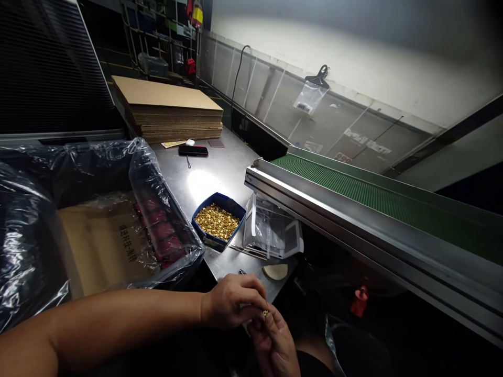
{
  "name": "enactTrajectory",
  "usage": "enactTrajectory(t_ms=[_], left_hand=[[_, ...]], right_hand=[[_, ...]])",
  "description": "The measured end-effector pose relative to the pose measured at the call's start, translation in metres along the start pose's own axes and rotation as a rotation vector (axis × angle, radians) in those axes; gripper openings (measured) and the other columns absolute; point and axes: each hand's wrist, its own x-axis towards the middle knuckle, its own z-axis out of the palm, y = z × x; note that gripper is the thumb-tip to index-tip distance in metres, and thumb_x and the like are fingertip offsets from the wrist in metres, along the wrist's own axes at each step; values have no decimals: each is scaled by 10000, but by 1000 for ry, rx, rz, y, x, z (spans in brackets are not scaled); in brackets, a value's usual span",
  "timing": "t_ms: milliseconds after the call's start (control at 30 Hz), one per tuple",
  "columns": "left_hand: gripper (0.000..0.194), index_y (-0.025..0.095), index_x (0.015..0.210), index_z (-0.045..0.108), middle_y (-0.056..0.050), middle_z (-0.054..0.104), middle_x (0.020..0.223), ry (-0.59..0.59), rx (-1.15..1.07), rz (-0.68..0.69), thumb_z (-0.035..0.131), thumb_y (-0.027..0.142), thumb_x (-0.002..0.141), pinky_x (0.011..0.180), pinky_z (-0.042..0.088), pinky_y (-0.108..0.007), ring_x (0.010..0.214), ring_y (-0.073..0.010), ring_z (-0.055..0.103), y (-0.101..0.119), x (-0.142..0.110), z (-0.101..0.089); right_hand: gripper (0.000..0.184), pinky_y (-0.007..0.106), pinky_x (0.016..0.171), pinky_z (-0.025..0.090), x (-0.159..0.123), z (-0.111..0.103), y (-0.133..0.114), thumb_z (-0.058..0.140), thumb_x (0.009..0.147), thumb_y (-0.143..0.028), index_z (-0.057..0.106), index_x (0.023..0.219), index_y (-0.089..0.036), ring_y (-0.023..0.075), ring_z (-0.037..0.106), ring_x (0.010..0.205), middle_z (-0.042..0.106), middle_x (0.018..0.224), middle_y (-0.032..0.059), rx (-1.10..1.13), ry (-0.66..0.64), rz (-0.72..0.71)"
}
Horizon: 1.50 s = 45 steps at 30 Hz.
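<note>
My left hand (234, 301) and my right hand (274, 340) meet at the front edge of the metal table. A tiny gold-coloured metal piece (266, 313) shows at the pinched fingertips where they touch. Its exact shape is too small to make out. Part of my right hand lies in shadow. Beyond my hands stands a blue bin (208, 242) filled with many similar gold-coloured small pieces (219, 221). To its right lies a tray of clear plastic bags (269, 230). A round, pale pad (275, 271) is just behind my fingers.
A plastic-lined crate (157, 167) with a cardboard sheet and red items stands left. A green conveyor belt (353, 193) in a metal frame runs along the right. Stacked cardboard (173, 107) and a phone (193, 151) lie farther back on the metal table (236, 157).
</note>
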Motion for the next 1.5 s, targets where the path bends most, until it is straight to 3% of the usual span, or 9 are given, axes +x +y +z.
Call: enactTrajectory(t_ms=[200, 367, 567, 1233, 1500], left_hand=[[131, 160, 907, 776, -87, 691, 962, 52, -55, -50, 723, 278, 889, 650, 537, -182, 670, -91, 627, -5, -5, 3], [142, 163, 869, 786, -92, 701, 969, 55, -111, -153, 742, 298, 876, 714, 559, -205, 779, -131, 675, -7, -4, 6], [192, 173, 833, 785, -89, 709, 952, 21, -144, -213, 757, 361, 862, 724, 551, -216, 828, -150, 678, -8, -1, 5], [126, 166, 860, 748, -79, 698, 945, -66, -98, -153, 725, 290, 865, 763, 536, -232, 835, -155, 668, -10, 0, 1], [224, 166, 909, 748, -85, 697, 955, -114, -114, -151, 753, 379, 840, 756, 547, -231, 820, -158, 674, -12, 0, -1]], right_hand=[[356, 203, 658, 510, 1, -1, 0, 951, 594, -386, 763, 822, -188, 68, 554, 640, 664, 717, -11, 11, 33, 6], [373, 208, 681, 511, 1, -1, -4, 966, 567, -377, 764, 806, -175, 79, 589, 678, 675, 733, -3, 5, 59, 27], [398, 207, 625, 458, 1, -1, -8, 969, 543, -424, 734, 735, -165, 69, 507, 621, 587, 650, -31, -57, 27, 41], [386, 256, 675, 439, 5, -20, -7, 938, 596, -438, 715, 752, -166, 105, 494, 671, 568, 684, -5, -117, -33, 82], [369, 234, 677, 449, 6, -20, 2, 933, 606, -424, 695, 749, -180, 91, 516, 668, 585, 695, -15, -48, -30, 83]])
